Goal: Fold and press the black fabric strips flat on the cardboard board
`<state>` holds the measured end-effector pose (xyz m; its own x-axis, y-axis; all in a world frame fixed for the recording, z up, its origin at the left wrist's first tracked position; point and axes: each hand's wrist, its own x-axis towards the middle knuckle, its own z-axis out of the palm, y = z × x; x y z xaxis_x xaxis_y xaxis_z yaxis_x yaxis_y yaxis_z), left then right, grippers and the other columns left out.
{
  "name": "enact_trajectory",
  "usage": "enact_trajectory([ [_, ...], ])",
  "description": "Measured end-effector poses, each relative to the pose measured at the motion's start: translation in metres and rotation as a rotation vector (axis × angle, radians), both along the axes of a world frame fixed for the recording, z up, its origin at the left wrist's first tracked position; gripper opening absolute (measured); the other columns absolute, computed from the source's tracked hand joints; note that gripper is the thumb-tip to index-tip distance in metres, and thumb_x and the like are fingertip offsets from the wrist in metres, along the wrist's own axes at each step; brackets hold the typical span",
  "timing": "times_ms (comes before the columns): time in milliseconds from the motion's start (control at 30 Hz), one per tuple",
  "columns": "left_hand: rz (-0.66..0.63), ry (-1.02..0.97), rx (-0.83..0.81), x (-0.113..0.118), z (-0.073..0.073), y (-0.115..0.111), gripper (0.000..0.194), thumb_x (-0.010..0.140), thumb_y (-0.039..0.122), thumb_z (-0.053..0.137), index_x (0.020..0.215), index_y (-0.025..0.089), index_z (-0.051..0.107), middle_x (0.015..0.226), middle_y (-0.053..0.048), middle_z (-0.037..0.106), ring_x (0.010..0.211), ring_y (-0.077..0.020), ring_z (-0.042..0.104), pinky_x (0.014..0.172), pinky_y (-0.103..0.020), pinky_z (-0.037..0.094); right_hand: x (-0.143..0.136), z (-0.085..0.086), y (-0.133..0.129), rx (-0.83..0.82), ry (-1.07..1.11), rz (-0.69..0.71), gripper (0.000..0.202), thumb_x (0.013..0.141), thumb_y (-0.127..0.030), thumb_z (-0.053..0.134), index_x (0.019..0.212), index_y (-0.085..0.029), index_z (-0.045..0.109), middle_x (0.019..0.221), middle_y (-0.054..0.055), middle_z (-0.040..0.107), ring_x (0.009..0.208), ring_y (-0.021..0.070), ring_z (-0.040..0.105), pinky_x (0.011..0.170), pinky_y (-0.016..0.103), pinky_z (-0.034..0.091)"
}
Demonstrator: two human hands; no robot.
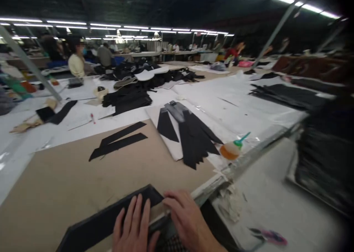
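My left hand (134, 226) lies flat, fingers spread, on a long black fabric strip (102, 220) at the near edge of the brown table (63, 182). Beside it, my right hand (188, 219) rests palm down at the table's edge, touching the strip's right end; whether it grips anything I cannot tell. Two more black strips (118, 139) lie further up the brown surface. A fan of pointed black fabric pieces (193, 134) lies on a white sheet to the right.
A small orange glue bottle with a green nozzle (233, 147) lies near the table's right edge. Piles of black fabric (129, 97) cover the white table behind. A seated person (76, 62) and other workers are at the far tables. A dark blurred mass (326, 152) stands at right.
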<state>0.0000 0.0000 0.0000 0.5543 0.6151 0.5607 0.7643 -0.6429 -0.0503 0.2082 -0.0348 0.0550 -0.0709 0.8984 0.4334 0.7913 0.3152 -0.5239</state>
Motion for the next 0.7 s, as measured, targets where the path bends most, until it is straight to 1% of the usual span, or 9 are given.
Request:
enact_trajectory([
  [100, -0.014, -0.024, -0.038, -0.001, -0.002, 0.000, 0.064, 0.093, 0.053, 0.057, 0.146, 0.017, 0.049, 0.147, -0.015, 0.054, 0.135, -0.0281, 0.050, 0.124, -0.048, 0.015, 0.004, 0.002, 0.000, 0.029, -0.043, 0.021, 0.040, 0.090, -0.002, 0.043, 0.118, -0.024, 0.061, 0.117, 0.010, 0.066, 0.102, 0.0233, 0.063, 0.085, 0.039, 0.056],
  [167, -0.014, -0.055, -0.044, 0.002, 0.000, 0.001, 0.065, 0.093, 0.057, 0.058, 0.144, 0.017, 0.051, 0.146, -0.015, 0.055, 0.137, -0.0280, 0.049, 0.124, -0.047, 0.014, 0.002, 0.005, 0.005, 0.031, -0.056, -0.011, 0.038, 0.092, -0.004, 0.044, 0.119, -0.024, 0.061, 0.116, 0.010, 0.066, 0.102, 0.0234, 0.063, 0.086, 0.039, 0.056],
  [233, -0.028, -0.052, -0.033, 0.002, 0.002, 0.001, 0.065, 0.092, 0.057, 0.059, 0.143, 0.017, 0.052, 0.145, -0.015, 0.056, 0.138, -0.0276, 0.047, 0.125, -0.047, 0.012, -0.003, 0.007, 0.014, 0.019, -0.056, -0.082, 0.032, 0.095, -0.008, 0.044, 0.118, -0.023, 0.060, 0.113, 0.010, 0.066, 0.102, 0.0239, 0.063, 0.088, 0.040, 0.056],
  [300, -0.042, -0.030, -0.009, 0.001, 0.004, 0.002, 0.064, 0.092, 0.056, 0.060, 0.142, 0.016, 0.054, 0.144, -0.016, 0.057, 0.141, -0.0275, 0.044, 0.125, -0.048, 0.011, -0.009, 0.008, 0.024, -0.011, -0.057, -0.146, 0.024, 0.097, -0.011, 0.045, 0.109, -0.022, 0.061, 0.109, 0.009, 0.065, 0.099, 0.0241, 0.062, 0.087, 0.041, 0.055],
  [400, -0.064, 0.031, 0.029, -0.002, 0.008, 0.006, 0.062, 0.091, 0.054, 0.062, 0.139, 0.015, 0.057, 0.141, -0.017, 0.059, 0.148, -0.0276, 0.032, 0.125, -0.048, 0.009, -0.017, 0.007, 0.035, -0.079, -0.069, -0.178, 0.018, 0.096, -0.010, 0.046, 0.093, -0.022, 0.059, 0.104, 0.009, 0.062, 0.096, 0.0247, 0.060, 0.085, 0.042, 0.054],
  [500, -0.065, 0.052, 0.044, -0.003, 0.010, 0.008, 0.060, 0.090, 0.054, 0.062, 0.136, 0.016, 0.060, 0.138, -0.017, 0.061, 0.151, -0.0277, 0.025, 0.126, -0.050, 0.008, -0.023, 0.003, 0.040, -0.111, -0.097, -0.197, 0.015, 0.093, -0.009, 0.048, 0.088, -0.021, 0.056, 0.102, 0.010, 0.060, 0.094, 0.0260, 0.058, 0.082, 0.044, 0.053],
  [633, -0.072, 0.026, 0.048, -0.001, 0.008, 0.006, 0.060, 0.090, 0.057, 0.062, 0.134, 0.017, 0.061, 0.136, -0.017, 0.063, 0.151, -0.0271, 0.025, 0.125, -0.049, 0.009, -0.027, -0.003, 0.044, -0.112, -0.120, -0.207, 0.017, 0.091, -0.007, 0.047, 0.084, -0.021, 0.053, 0.097, 0.009, 0.058, 0.090, 0.0254, 0.055, 0.078, 0.043, 0.052],
  [700, -0.049, -0.015, 0.009, 0.002, 0.005, 0.004, 0.059, 0.091, 0.057, 0.060, 0.135, 0.017, 0.061, 0.138, -0.017, 0.062, 0.151, -0.0267, 0.027, 0.125, -0.049, 0.010, -0.027, -0.004, 0.047, -0.104, -0.116, -0.198, 0.017, 0.089, -0.005, 0.046, 0.083, -0.021, 0.051, 0.093, 0.008, 0.058, 0.088, 0.0244, 0.055, 0.077, 0.042, 0.051],
])
